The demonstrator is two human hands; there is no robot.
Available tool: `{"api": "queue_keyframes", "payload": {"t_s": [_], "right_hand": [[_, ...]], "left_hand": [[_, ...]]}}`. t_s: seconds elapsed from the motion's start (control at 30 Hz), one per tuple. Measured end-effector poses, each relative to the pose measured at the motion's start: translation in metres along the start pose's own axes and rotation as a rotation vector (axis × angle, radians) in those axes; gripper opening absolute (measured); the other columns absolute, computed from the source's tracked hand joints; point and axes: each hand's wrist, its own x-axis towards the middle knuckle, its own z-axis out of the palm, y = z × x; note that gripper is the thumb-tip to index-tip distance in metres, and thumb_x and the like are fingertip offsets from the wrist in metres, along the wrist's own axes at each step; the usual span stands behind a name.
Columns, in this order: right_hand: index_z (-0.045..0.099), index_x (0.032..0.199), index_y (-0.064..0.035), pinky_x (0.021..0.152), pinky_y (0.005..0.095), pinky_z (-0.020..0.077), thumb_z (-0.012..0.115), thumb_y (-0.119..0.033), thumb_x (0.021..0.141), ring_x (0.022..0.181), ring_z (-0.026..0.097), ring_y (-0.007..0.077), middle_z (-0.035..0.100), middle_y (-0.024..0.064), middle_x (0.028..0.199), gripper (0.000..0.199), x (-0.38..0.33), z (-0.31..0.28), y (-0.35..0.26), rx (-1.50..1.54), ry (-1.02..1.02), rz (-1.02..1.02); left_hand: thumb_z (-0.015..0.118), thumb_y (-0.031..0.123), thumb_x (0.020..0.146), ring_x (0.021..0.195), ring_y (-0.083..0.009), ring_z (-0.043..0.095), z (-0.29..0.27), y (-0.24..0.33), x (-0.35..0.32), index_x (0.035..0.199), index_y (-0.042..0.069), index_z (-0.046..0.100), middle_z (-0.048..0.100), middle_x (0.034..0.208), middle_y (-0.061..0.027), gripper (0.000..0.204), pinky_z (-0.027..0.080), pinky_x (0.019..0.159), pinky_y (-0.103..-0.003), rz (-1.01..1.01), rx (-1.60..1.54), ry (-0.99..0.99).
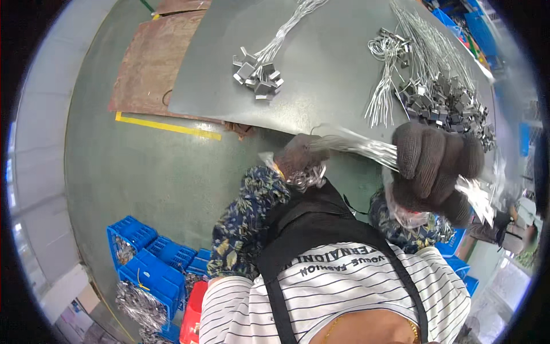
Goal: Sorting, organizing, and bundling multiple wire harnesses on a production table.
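A bundle of thin silvery wires [364,146] stretches between my two gloved hands, in front of the table's near edge. My left hand [301,153], in a dark knit glove, is closed round one end, and shiny metal bits show just below it. My right hand [438,166], in a matching glove, is wrapped round the other end with its fingers curled. Bright loose ends [478,198] stick out past the right hand, blurred by motion. What sits inside each fist is hidden.
On the grey table [321,74] lie a wire bunch with square grey metal pieces [260,77] and, at the right, a larger heap of such pieces [447,103]. Blue crates [152,275] with metal parts and a red container [195,304] stand lower left. Another person [510,229] is at far right.
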Motion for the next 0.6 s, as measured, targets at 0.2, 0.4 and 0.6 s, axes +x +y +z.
{"api": "queue_keyframes", "payload": {"t_s": [0.2, 0.4, 0.6], "right_hand": [[0.055, 0.088, -0.0194, 0.054, 0.0264, 0.0347, 0.083, -0.024, 0.081, 0.054, 0.051, 0.0077, 0.055, -0.0072, 0.063, 0.029, -0.014, -0.034, -0.011, -0.183, 0.226, 0.028], [0.07, 0.071, -0.0103, 0.047, 0.0344, 0.0475, 0.083, -0.014, 0.075, 0.053, 0.058, 0.0143, 0.064, 0.0046, 0.065, 0.014, 0.068, -0.025, -0.082, 0.22, -0.724, -0.061], [0.068, 0.092, -0.0065, 0.061, 0.0338, 0.0495, 0.079, -0.018, 0.081, 0.069, 0.063, 0.0192, 0.064, 0.0072, 0.075, 0.02, 0.044, -0.017, -0.081, -0.822, -0.118, -0.006]], "left_hand": [[0.07, 0.008, 0.088, 0.073, -0.0092, 0.058, -0.019, 0.006, 0.043, 0.097, 0.002, 0.068, 0.063, 0.082, 0.0013, 0.011, 0.051, 0.065, -0.025, 0.101, 1.11, 0.557], [0.075, 0.019, 0.087, 0.073, -0.01, 0.06, 0.073, 0.05, 0.057, 0.095, 0.002, 0.068, 0.065, 0.083, -0.0006, 0.021, 0.053, 0.066, -0.028, 0.172, 1.131, 0.267], [0.067, 0.027, 0.092, 0.074, -0.0133, 0.063, 0.057, 0.082, 0.026, 0.094, -0.003, 0.07, 0.066, 0.081, -0.0048, 0.03, 0.052, 0.066, -0.032, -0.119, 1.471, 0.494]]}}
